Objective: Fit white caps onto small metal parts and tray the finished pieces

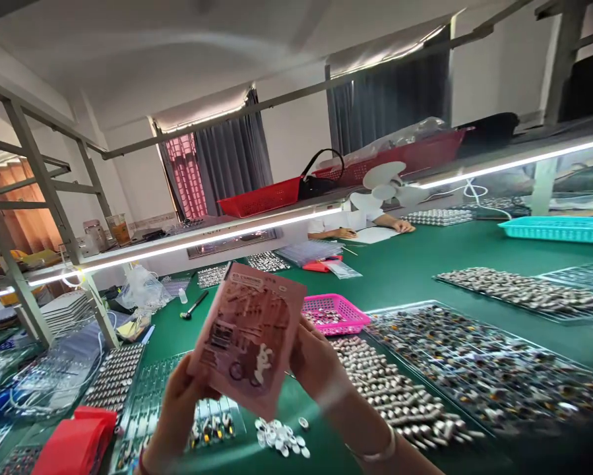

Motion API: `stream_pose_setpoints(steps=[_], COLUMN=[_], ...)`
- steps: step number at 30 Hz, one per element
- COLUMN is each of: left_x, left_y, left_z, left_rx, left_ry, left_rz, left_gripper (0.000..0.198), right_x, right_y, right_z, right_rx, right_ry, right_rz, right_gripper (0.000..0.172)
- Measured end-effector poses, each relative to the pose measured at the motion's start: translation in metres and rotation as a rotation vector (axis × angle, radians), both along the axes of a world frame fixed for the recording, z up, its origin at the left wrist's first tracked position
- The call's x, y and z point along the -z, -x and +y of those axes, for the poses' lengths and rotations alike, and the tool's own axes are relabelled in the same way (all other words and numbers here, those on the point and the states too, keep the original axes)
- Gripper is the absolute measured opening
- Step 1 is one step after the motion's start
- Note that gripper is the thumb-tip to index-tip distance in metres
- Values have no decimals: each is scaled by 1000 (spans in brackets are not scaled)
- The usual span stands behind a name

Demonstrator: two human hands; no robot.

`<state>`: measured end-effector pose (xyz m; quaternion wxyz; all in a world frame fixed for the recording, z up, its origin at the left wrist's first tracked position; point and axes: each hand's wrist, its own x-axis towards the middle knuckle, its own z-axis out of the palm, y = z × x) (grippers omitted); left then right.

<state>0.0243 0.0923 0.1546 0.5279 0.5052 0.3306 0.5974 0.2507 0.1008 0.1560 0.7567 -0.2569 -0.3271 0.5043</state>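
Note:
A pink printed booklet [249,336], with a drawn scene and a white figure on its cover, is held up tilted above the green table. My left hand [185,389] grips its lower left edge. At its right edge, my right hand [318,363] has its fingers closed round the side, partly behind it. Beneath it lies a small heap of white oval pieces [280,437]. Just behind is a pink plastic basket [360,321] with small parts in it.
Trays of small metal parts [474,356] and rows of grey cylindrical pieces [390,389] cover the right side. A hammer [194,305] lies at left, a red cloth-like item [76,442] lower left. A turquoise basket [558,230] stands far right. Across the table a person's hands [402,225] rest near white paper.

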Motion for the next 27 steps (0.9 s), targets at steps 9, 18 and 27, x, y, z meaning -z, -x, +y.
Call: stream_pose_setpoints(steps=[9,18,27], left_x=[-167,-233,-238], left_y=[82,116,122], left_z=[160,265,306], left_rx=[-314,-344,-327], left_ry=[-196,-120,-122], left_rz=[-356,-509,-549], left_gripper=[18,31,29], right_x=[-72,-213,-233], right_y=[35,160,207], right_z=[114,285,324], right_rx=[314,505,559], right_ry=[-502,-599,-424], right_rz=[-1209,-1658,-1919], right_gripper=[16,25,30])
